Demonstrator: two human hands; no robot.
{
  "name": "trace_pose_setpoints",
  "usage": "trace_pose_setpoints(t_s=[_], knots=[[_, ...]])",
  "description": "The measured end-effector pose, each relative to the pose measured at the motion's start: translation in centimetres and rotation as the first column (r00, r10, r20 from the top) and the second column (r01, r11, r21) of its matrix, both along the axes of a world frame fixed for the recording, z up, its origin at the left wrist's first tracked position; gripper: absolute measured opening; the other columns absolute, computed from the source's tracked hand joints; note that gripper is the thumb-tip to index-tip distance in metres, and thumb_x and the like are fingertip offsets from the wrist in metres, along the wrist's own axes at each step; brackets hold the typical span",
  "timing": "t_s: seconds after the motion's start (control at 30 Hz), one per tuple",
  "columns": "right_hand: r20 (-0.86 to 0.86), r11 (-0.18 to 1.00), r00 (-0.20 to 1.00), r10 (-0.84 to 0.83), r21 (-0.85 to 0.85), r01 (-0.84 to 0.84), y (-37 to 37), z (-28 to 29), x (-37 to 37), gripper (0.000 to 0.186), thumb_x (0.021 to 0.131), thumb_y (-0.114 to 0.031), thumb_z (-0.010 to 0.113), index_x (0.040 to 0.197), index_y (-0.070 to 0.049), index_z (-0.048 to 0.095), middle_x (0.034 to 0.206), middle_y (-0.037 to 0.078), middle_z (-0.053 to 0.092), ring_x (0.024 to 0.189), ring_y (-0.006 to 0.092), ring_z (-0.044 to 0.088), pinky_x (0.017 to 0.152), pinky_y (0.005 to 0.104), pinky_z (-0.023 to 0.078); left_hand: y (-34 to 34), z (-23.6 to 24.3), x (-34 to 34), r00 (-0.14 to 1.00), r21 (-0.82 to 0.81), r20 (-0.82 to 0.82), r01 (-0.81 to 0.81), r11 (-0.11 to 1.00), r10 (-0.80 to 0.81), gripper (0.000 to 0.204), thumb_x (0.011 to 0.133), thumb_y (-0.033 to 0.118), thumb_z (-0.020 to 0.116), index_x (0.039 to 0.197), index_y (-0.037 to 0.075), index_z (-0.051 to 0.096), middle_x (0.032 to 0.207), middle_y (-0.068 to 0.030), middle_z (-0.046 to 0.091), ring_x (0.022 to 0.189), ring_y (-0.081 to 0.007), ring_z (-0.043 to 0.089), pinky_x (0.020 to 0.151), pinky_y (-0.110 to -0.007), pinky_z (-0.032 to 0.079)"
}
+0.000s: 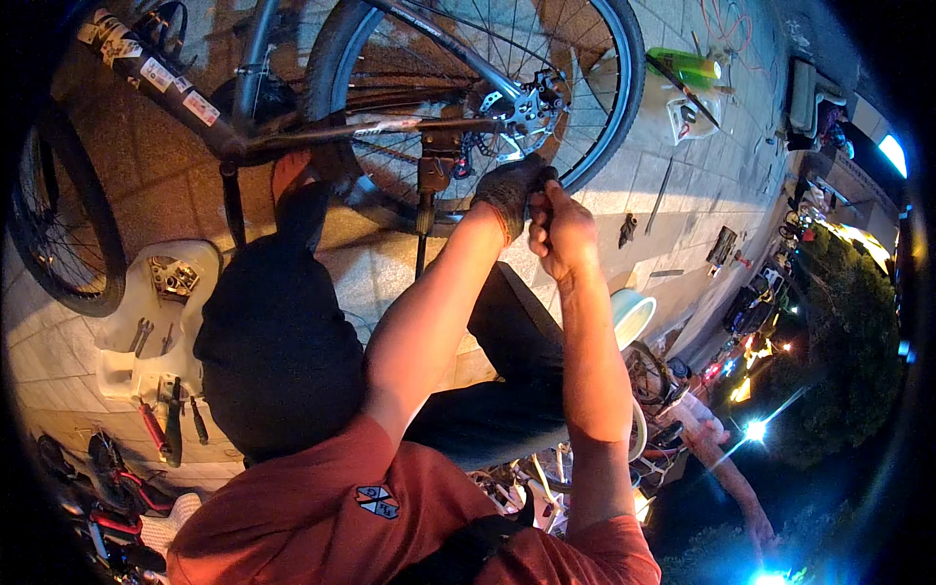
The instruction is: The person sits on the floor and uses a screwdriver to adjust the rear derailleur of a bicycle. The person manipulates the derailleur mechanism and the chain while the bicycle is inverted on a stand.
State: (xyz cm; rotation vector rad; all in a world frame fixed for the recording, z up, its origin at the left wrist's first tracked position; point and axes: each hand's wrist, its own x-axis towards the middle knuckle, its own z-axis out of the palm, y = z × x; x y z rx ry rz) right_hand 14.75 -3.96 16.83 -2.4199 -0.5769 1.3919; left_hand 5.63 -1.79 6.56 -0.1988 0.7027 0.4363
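Your gloved left hand (pixel 511 191) and bare right hand (pixel 565 232) were close together beside the rear wheel (pixel 632 93), grip unclear; you seemed mid-adjustment, and the next move likely called for steadiness.

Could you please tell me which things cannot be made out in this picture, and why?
All in the head view:
- What the right hand may hold: covered by its curled fingers.
- Gloved left hand: separate fingers unclear, dark on dark.
- Large wheel: top cut off by the upper edge.
- Metal parts in the pale tray: too small to identify.
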Motion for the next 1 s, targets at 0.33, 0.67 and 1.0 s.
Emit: trace_pose_setpoints(t_s=[0.33, 0.67, 1.0], knots=[[0.447, 0.890, 0.791, 0.419, -0.028, -0.456, 1.3, 1.8, -0.7, 0.042, 0.104, -0.042, 0.058, 0.093, -0.002, 0.068, 0.078, 0.018, 0.069, 0.074, 0.0297, 0.071, 0.065, 0.0437, 0.053, 0.7, 0.9, -0.1, 0.997, 0.107, -0.066, -0.043, 0.993, 0.051, 0.040, 0.092, 0.052, 0.063, 0.088, 0.013, 0.069, 0.080, -0.0053, 0.063, 0.066, -0.0191, 0.053, 0.061, -0.037, 0.045], [0.398, 0.932, 0.875, 0.276, 0.114, -0.345, 0.2, 0.2, -2.0, 0.041, 0.102, -0.039, 0.061, 0.081, -0.003, 0.064, 0.068, 0.018, 0.064, 0.057, 0.0400, 0.062, 0.052, 0.0476, 0.050, 0.3, -1.6, 1.3, 0.982, 0.057, -0.110, -0.148, 0.987, 0.154, 0.041, 0.096, 0.052, 0.067, 0.090, 0.011, 0.070, 0.082, -0.0037, 0.065, 0.074, -0.0180, 0.057, 0.063, -0.037, 0.046], [0.716, 0.603, 0.375, 0.589, -0.081, -0.794, 1.9, 2.9, -2.3, 0.039, 0.100, -0.037, 0.064, 0.080, -0.004, 0.063, 0.080, 0.020, 0.068, 0.073, 0.0443, 0.067, 0.062, 0.0505, 0.053, 1.7, 1.2, 0.2, 0.941, -0.050, -0.337, -0.003, 0.999, -0.014, 0.041, 0.091, 0.054, 0.072, 0.084, 0.014, 0.068, 0.072, -0.0030, 0.064, 0.062, -0.0149, 0.059, 0.055, -0.032, 0.046]])
